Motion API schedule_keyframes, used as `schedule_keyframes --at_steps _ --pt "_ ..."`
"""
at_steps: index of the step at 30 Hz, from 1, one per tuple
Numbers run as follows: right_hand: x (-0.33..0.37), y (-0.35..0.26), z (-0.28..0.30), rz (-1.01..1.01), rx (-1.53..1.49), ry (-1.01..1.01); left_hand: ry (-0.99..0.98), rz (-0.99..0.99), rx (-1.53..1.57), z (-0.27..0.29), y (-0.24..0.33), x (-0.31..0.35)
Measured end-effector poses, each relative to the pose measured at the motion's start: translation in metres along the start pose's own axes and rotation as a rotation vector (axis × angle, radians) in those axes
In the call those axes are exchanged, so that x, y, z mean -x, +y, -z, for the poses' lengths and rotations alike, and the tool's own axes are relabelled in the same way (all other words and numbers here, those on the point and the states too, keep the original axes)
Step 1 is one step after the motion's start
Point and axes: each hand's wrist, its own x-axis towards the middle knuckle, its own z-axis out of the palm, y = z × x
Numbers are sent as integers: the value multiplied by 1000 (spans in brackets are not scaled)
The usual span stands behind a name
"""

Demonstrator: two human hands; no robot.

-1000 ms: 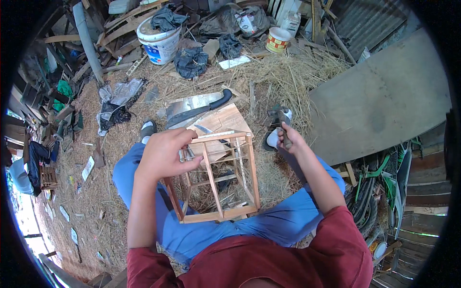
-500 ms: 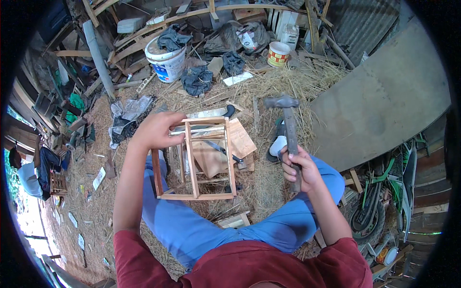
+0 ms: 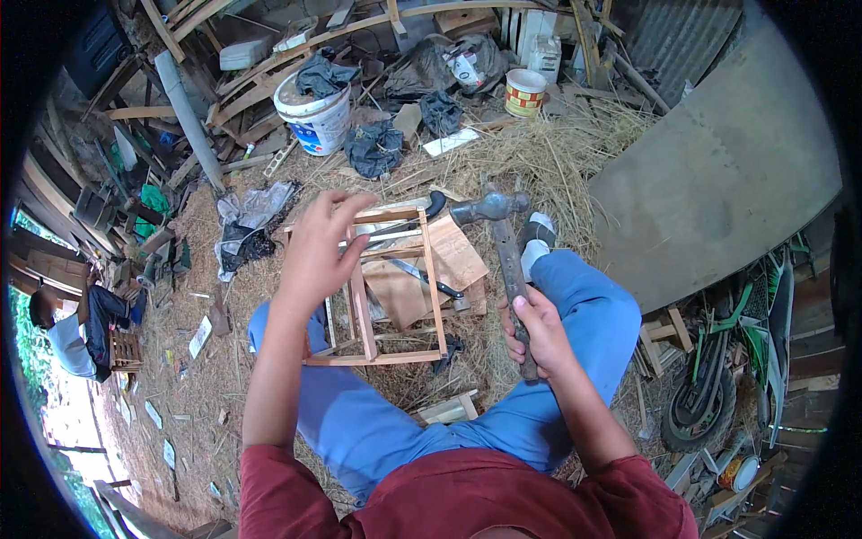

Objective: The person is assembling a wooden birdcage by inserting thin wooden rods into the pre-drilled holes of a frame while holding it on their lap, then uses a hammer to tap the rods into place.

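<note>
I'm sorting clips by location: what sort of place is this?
Probably a rustic shed used as a workshop: straw is strewn underfoot, scrap wood lies piled up, and the right hand grips a hammer.

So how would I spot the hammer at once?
Find the blue trousers spread across the lower middle. By their right leg, the right hand grips the hammer. Unlike the open wooden frame to its left, it has a thick metal head set across a dark handle.

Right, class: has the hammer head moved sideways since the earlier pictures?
Yes: the hammer head has moved left, its sideways gap from the big white bucket now smaller in the view.
</note>
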Motion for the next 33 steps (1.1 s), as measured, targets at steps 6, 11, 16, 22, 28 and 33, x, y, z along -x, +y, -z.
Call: schedule_keyframes --at_steps 6,11,16,22,28,33 --pt "7 -4 -10 9 -8 24 89 20 -24 -37 34 0" --pt "11 -16 -24 15 -18 11 94 -31 8 -54 32 -10" --pt "7 -2 -7 77 -15 -36 5 -57 57 -49 24 -11" --pt "-7 6 -17 284 -51 -8 -49 -151 174 -45 14 -12" --pt "-2 3 -33 -9 -8 134 -4 -174 225 -49 9 -9" --pt "-8 9 -26 47 101 115 33 -202 232 -53 7 -4"
